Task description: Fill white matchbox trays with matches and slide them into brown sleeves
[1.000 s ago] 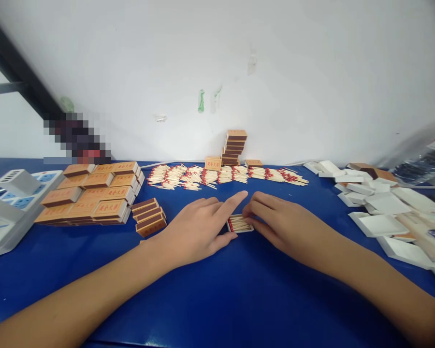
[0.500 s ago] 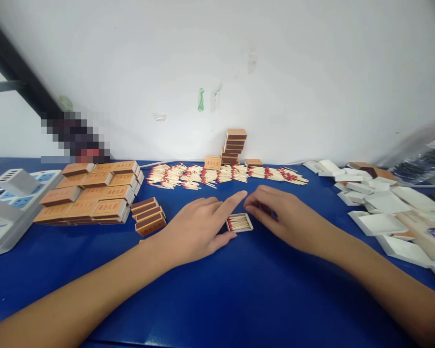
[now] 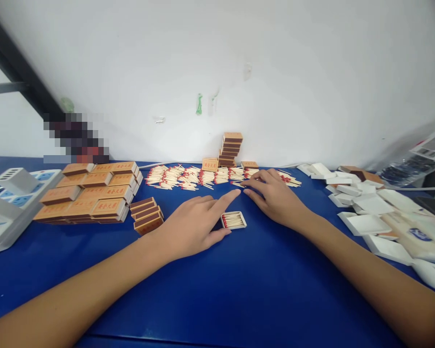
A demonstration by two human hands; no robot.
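Note:
My left hand (image 3: 195, 222) rests on the blue table with the index finger stretched out and the thumb apart. Between them sits a small white matchbox tray (image 3: 245, 220), partly filled with red-headed matches (image 3: 234, 221); the thumb tip is at its lower left corner. My right hand (image 3: 271, 193) reaches to the front of a row of loose matches (image 3: 192, 177). Its fingers are bent, with a narrow gap between index finger and thumb. A single match (image 3: 235, 183) lies at the index fingertip; no firm grip on it shows.
Closed matchboxes (image 3: 94, 193) are piled at the left, with a smaller group (image 3: 147, 216) beside my left hand. A matchbox stack (image 3: 232, 145) stands against the wall. White empty trays (image 3: 368, 224) and a plastic packet (image 3: 416, 237) lie right. A power strip (image 3: 39, 191) is far left.
My right hand has moved from beside the tray away from me to the loose matches, its fingers slightly less curled. My left hand and the tray keep their places relative to each other.

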